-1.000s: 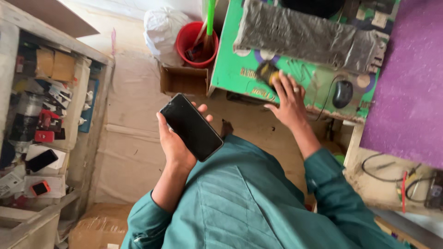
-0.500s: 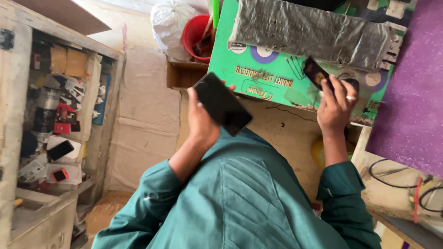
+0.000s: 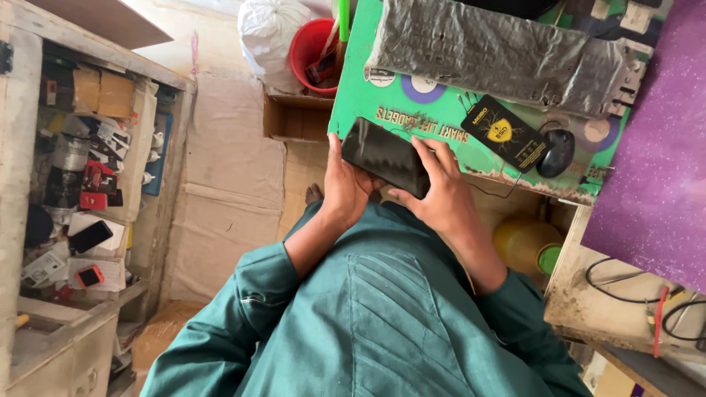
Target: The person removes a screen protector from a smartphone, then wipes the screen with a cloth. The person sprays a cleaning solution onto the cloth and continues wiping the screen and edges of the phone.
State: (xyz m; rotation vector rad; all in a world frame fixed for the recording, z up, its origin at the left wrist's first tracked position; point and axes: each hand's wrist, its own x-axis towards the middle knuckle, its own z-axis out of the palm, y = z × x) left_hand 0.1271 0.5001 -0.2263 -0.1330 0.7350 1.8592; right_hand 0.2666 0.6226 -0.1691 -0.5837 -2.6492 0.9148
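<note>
Both hands have come together since the earlier frame: the right hand, which was up on the green mat with a small black card, now closes on the black phone alongside the left hand, and the card is left on the mat.

Phone: held between the two hands, dark screen up, tilted, its far edge over the near edge of the green mat. Left hand grips the phone's end at about 8 o'clock from it, thumb up along the side. Right hand at about 4 o'clock, fingers spread over the phone's long edge. Both hands closed on the phone, neither wide.

Black card with a yellow emblem lies flat on the mat, at 2 o'clock from the phone, apart from the fingers. Black mouse just beside the card at 3 o'clock. Keyboard under a grey dusty cover across the mat's far side.

Containers: red bucket at 11 o'clock from the phone, with sticks or tool handles in it; contents otherwise hard to tell. White tied bag touching the bucket's left. Open cardboard box below the bucket, inside dark. Yellow jug with green cap under the table at 4 o'clock. Shelf unit at 9 o'clock, compartments packed with small boxes and phones.
</note>
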